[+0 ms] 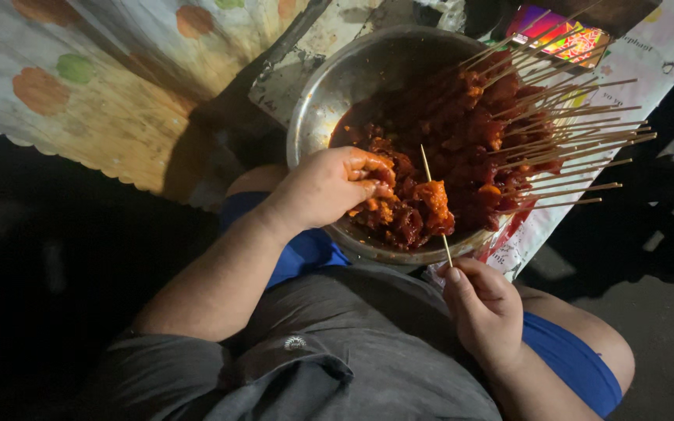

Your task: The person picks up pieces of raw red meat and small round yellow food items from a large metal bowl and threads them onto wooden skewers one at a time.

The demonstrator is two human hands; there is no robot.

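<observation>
A large metal bowl (329,86) rests partly on my lap and holds red marinated meat pieces (415,148). My left hand (325,187) reaches into the bowl's near side, its fingers pinched on a piece of sauce-coated meat. Below the bowl's rim my right hand (481,308) grips the lower end of a thin wooden skewer (435,204). The skewer points up over the bowl with meat chunks threaded on its middle. Several finished skewers (555,132) lie in the bowl's right half, their bare sticks fanning out past the rim.
A patterned cloth with orange and green spots (103,86) covers the surface at upper left. A printed paper sheet (649,54) lies under the bowl at right, with a bright multicoloured packet (559,31) at the top. Dark ground surrounds my knees.
</observation>
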